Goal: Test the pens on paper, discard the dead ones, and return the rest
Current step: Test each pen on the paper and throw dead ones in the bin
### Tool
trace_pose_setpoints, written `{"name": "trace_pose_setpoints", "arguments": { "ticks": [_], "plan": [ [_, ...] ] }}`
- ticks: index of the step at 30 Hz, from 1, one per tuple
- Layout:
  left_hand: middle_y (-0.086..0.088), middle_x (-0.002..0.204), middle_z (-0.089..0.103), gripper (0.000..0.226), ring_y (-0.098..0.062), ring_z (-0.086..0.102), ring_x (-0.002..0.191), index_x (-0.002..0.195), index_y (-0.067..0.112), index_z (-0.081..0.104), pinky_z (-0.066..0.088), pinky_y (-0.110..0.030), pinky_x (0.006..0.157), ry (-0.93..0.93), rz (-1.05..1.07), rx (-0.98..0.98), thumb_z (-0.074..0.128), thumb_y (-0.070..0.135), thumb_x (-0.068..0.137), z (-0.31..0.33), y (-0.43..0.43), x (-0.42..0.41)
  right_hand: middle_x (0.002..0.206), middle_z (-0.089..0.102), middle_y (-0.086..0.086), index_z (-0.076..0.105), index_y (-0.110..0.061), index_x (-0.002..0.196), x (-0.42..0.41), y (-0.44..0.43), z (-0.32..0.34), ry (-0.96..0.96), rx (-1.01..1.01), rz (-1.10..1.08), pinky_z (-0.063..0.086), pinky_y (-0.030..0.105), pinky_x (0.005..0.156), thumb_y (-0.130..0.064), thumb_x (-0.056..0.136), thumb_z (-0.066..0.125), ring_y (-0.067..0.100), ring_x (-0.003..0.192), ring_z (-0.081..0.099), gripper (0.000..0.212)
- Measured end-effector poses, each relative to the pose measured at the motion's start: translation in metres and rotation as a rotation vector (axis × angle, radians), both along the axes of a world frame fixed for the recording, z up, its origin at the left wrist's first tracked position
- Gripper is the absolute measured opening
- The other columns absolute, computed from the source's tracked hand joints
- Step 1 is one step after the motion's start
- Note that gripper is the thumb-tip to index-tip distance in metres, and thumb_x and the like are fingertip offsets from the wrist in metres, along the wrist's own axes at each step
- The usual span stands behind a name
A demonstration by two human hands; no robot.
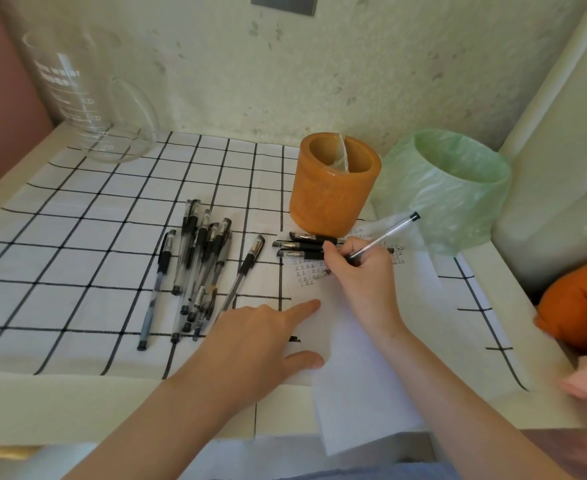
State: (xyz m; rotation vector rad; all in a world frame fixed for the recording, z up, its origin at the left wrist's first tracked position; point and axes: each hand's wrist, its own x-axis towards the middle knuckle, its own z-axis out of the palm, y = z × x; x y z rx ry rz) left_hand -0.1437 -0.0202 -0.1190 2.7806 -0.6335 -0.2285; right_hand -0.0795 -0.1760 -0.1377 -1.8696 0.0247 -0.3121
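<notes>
The right hand (357, 271) grips one clear pen (385, 235) in its fingers. The pen slants, tip down-left on the paper (354, 375) and black end up-right toward the green-lined bin (458, 188). The left hand (250, 344) presses the sheet with a straight forefinger. Three capped pens (302, 244) lie crosswise, caps left, by the orange holder (330, 192). The heap of pens (198, 268) on the counter (77, 237) is too tangled to count. The glass jug (87, 98) reads "water".

Through the head camera I saw two forearms, the left (167, 410) and the right (454, 389), bare from wrist to frame edge. The left hand (260, 344) and right hand (363, 275) were uncovered too. A strip of pale blue cloth (406, 472) lay along the bottom edge; I could not tell whether it was clothing.
</notes>
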Motion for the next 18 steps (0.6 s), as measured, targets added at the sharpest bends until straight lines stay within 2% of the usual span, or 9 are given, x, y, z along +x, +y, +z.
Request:
{"name": "trace_pose_setpoints", "arguments": {
  "ticks": [2, 6, 12, 15, 18],
  "plan": [
    [0.006, 0.081, 0.054, 0.067, -0.015, 0.059, 0.086, 0.141, 0.048, 0.010, 0.044, -0.028, 0.072, -0.004, 0.001, -0.003, 0.039, 0.066, 0.083, -0.0002, -0.0001, -0.0003, 0.039, 0.037, -0.011, 0.042, -0.012, 0.051, 0.0004, -0.0001, -0.0026, -0.018, -0.023, -0.005, 0.028, 0.016, 0.048, -0.006, 0.087, 0.062, 0.003, 0.043, 0.033, 0.042],
    [0.008, 0.075, 0.047, 0.067, -0.015, 0.058, 0.085, 0.141, 0.048, 0.011, 0.043, -0.027, 0.071, -0.016, 0.006, -0.018, 0.040, 0.066, 0.083, -0.0008, 0.0002, -0.0008, 0.037, 0.035, -0.012, 0.037, -0.017, 0.049, -0.0001, -0.0005, -0.0046, -0.048, -0.034, 0.009, 0.027, 0.014, 0.048, -0.002, 0.086, 0.060, 0.004, 0.042, 0.033, 0.046],
    [0.008, 0.077, 0.050, 0.067, -0.015, 0.059, 0.085, 0.141, 0.048, 0.011, 0.046, -0.028, 0.073, -0.026, 0.010, -0.026, 0.040, 0.066, 0.083, -0.0016, 0.0007, -0.0007, 0.039, 0.036, -0.012, 0.040, -0.017, 0.050, 0.0010, -0.0003, -0.0060, -0.054, -0.024, 0.027, 0.027, 0.016, 0.048, -0.004, 0.087, 0.061, 0.004, 0.043, 0.032, 0.044],
    [0.008, 0.074, 0.048, 0.067, -0.016, 0.059, 0.085, 0.141, 0.048, 0.011, 0.044, -0.028, 0.071, -0.020, 0.012, -0.021, 0.040, 0.065, 0.083, -0.0015, 0.0002, -0.0002, 0.043, 0.035, -0.010, 0.044, -0.010, 0.053, 0.0004, 0.0001, -0.0057, -0.058, -0.031, 0.033, 0.028, 0.018, 0.049, -0.006, 0.087, 0.062, 0.005, 0.046, 0.031, 0.039],
    [0.007, 0.077, 0.050, 0.067, -0.016, 0.059, 0.087, 0.141, 0.048, 0.012, 0.045, -0.028, 0.073, -0.018, 0.015, -0.019, 0.041, 0.065, 0.083, -0.0023, 0.0003, 0.0002, 0.041, 0.035, -0.010, 0.041, -0.013, 0.052, 0.0009, 0.0002, -0.0061, -0.062, -0.053, 0.034, 0.028, 0.014, 0.049, -0.006, 0.087, 0.061, 0.004, 0.044, 0.033, 0.041]
  ]
}}
